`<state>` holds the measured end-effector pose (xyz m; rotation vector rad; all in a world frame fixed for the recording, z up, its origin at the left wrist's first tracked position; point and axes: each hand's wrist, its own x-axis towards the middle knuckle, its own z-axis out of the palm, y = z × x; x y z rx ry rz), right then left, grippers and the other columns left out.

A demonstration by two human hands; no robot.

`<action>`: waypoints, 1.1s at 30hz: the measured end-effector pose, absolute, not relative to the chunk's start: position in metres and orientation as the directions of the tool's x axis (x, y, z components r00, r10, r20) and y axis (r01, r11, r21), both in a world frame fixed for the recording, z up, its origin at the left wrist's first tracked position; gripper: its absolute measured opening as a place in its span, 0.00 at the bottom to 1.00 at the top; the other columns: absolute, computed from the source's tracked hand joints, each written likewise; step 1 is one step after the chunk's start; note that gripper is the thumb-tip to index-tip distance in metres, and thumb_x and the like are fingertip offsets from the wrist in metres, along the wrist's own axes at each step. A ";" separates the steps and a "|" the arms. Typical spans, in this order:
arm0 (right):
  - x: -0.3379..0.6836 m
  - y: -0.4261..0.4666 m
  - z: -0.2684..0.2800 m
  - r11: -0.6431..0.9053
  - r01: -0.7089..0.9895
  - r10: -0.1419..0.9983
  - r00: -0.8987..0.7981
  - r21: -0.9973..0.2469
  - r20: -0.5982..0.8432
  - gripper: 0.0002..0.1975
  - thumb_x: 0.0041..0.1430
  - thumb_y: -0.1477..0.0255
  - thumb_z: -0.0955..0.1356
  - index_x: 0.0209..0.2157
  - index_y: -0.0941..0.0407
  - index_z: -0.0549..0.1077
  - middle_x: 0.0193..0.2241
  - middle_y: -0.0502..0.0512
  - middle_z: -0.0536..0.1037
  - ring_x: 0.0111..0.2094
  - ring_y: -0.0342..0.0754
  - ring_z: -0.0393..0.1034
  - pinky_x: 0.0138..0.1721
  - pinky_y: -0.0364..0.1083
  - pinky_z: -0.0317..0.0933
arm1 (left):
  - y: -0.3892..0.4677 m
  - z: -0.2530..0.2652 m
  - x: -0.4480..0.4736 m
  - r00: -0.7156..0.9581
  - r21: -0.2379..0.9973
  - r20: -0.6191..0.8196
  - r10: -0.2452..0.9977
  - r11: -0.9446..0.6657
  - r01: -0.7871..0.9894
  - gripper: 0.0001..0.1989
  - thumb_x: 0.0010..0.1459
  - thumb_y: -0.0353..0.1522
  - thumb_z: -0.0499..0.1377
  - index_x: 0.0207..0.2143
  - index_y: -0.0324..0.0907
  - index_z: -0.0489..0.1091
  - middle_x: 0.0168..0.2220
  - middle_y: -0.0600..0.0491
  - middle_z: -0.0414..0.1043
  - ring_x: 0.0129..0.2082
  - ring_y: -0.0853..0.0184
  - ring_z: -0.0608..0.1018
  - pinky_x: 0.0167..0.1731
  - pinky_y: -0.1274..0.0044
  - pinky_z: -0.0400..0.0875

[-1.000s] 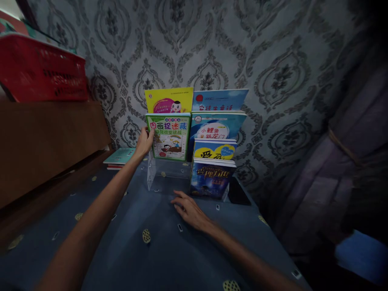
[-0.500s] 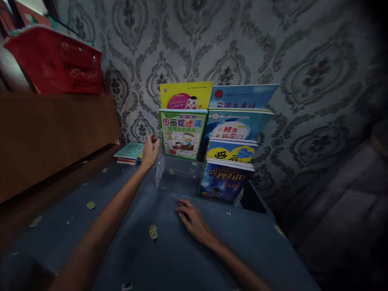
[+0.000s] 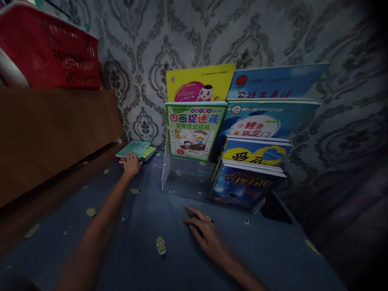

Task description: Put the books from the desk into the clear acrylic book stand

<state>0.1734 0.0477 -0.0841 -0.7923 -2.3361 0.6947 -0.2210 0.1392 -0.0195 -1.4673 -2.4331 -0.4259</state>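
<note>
My left hand [image 3: 131, 165] rests at the front edge of a small pile of thin books [image 3: 135, 149], its fingers stretched over the teal top cover. Whether the thumb is under a book is hidden. My right hand [image 3: 206, 236] lies on the blue cloth with fingers apart, holding nothing. Beyond it stands a clear tiered book rack [image 3: 165, 171]. On its left side are a green picture book [image 3: 195, 133] and a yellow book [image 3: 200, 83] behind it. Its right side holds a dark blue book [image 3: 242, 184], a yellow-and-blue book [image 3: 256, 153], a teal book [image 3: 269, 117] and a blue book [image 3: 279, 79].
The blue patterned cloth [image 3: 130, 250] covers the surface under my arms. At left, a red plastic basket [image 3: 51, 48] sits on a wooden cabinet [image 3: 57, 137]. A patterned wall [image 3: 145, 81] rises close behind the rack.
My left hand has moved left and down from beside the rack's left edge onto the pile of books. My right hand stays on the cloth. The view has come closer to the rack.
</note>
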 end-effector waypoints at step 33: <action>0.168 0.054 -0.087 0.693 0.332 0.659 -0.653 -0.640 0.374 0.15 0.67 0.70 0.61 0.44 0.54 0.79 0.56 0.64 0.74 0.57 0.56 0.70 0.55 0.59 0.66 | 0.070 -0.010 -0.184 -0.157 -0.324 0.070 0.985 0.172 0.930 0.18 0.60 0.21 0.50 0.51 0.31 0.71 0.40 0.32 0.78 0.43 0.49 0.81 0.52 0.57 0.65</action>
